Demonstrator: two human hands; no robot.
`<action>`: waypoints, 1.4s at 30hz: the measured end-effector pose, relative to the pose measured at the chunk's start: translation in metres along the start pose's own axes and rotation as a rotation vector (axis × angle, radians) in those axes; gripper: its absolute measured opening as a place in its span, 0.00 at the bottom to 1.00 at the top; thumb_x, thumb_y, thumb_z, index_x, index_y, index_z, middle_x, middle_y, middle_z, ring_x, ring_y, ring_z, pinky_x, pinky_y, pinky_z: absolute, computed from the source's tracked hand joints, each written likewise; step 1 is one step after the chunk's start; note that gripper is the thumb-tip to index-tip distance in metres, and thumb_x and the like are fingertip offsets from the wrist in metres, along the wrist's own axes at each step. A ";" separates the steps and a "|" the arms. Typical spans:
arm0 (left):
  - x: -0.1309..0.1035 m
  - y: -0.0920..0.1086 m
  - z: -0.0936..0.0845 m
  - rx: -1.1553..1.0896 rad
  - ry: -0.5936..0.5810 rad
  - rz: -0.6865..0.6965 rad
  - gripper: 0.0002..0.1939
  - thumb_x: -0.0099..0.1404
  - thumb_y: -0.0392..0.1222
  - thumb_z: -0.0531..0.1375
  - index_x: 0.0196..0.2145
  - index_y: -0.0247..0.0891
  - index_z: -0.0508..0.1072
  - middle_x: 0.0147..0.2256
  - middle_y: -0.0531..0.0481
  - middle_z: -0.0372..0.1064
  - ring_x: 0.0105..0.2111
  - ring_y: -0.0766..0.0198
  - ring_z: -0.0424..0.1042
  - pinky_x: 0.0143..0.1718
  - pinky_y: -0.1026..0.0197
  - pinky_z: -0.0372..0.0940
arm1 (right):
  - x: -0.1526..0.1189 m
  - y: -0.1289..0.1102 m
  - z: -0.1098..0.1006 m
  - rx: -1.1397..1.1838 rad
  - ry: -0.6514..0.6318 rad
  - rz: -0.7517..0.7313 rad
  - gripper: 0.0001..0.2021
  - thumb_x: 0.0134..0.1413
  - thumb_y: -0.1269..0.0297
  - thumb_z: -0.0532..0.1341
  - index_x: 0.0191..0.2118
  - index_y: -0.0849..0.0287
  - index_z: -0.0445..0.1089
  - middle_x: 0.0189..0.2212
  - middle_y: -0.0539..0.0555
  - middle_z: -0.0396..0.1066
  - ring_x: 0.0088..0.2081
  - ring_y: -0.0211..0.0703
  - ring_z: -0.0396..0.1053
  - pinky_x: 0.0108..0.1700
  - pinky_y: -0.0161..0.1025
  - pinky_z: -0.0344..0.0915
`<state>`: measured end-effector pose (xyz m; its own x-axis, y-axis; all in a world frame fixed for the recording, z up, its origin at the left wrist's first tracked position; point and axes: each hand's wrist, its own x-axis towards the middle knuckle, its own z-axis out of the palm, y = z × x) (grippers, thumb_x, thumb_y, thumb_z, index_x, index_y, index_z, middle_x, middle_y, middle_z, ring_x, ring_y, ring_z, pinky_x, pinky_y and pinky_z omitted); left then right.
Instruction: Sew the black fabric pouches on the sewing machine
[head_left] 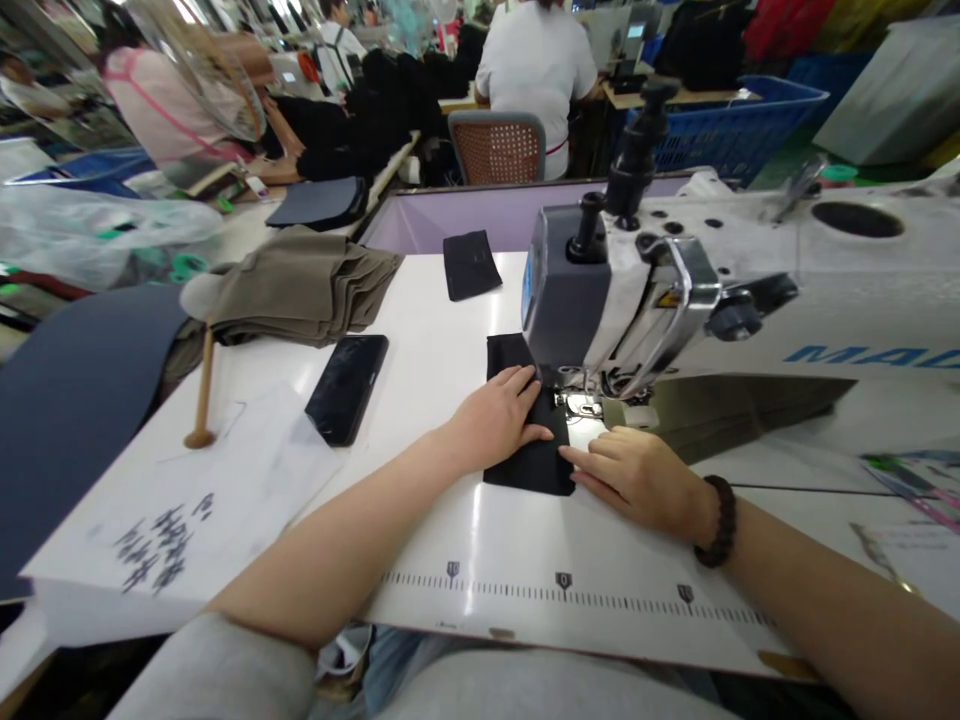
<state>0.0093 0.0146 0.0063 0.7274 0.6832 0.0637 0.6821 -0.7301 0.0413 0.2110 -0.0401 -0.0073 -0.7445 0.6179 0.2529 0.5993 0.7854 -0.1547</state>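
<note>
A piece of black fabric (531, 470) lies on the white sewing table (420, 530), its right edge beside the needle area of a sewing machine (574, 290). Across the fabric's upper part my left hand (499, 415) rests flat, fingers spread and palm down. My right hand (637, 475), below and to the right of the presser foot (589, 408), touches the fabric's right edge with its extended fingertips; its other fingers are partly bent. Neither hand grips anything. A lamp lights the metal plate under the needle. Farther back lies a smaller dark fabric piece (471, 265).
Left of the fabric are a black phone (347, 388), a paper with handwriting (247, 480), a stack of brown fabric pieces (296, 285) and a wooden-handled tool (202, 395). Olive fabric (742, 405) lies under the machine arm. A blue basket (739, 130) and seated people are beyond.
</note>
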 end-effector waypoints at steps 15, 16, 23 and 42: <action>0.009 -0.011 0.011 -0.114 0.015 -0.041 0.24 0.61 0.52 0.53 0.47 0.28 0.63 0.50 0.37 0.59 0.53 0.52 0.56 0.53 0.55 0.51 | 0.005 -0.004 0.008 -0.029 -0.028 0.191 0.14 0.57 0.67 0.50 0.43 0.64 0.68 0.27 0.55 0.70 0.27 0.39 0.66 0.30 0.36 0.58; 0.010 -0.011 0.011 -0.114 0.014 -0.043 0.24 0.61 0.52 0.53 0.47 0.28 0.63 0.50 0.37 0.59 0.52 0.52 0.56 0.53 0.55 0.52 | 0.005 -0.004 0.008 -0.027 -0.031 0.199 0.14 0.57 0.67 0.50 0.43 0.64 0.68 0.26 0.55 0.71 0.27 0.39 0.66 0.30 0.36 0.58; 0.011 -0.013 0.009 -0.125 0.022 -0.025 0.25 0.61 0.51 0.54 0.48 0.27 0.62 0.50 0.36 0.59 0.53 0.52 0.56 0.52 0.55 0.52 | 0.006 -0.005 0.008 -0.028 -0.011 0.211 0.14 0.56 0.68 0.50 0.44 0.64 0.68 0.27 0.55 0.71 0.28 0.39 0.67 0.31 0.36 0.60; 0.014 -0.016 0.008 -0.155 0.029 -0.035 0.25 0.61 0.50 0.55 0.49 0.28 0.62 0.51 0.37 0.58 0.55 0.52 0.52 0.55 0.54 0.48 | 0.008 -0.004 0.012 -0.041 0.009 0.229 0.14 0.56 0.67 0.49 0.44 0.63 0.68 0.28 0.55 0.72 0.28 0.38 0.68 0.31 0.35 0.61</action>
<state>0.0092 0.0359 -0.0014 0.6998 0.7089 0.0880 0.6854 -0.7010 0.1971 0.1998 -0.0379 -0.0161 -0.5854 0.7792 0.2238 0.7638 0.6227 -0.1699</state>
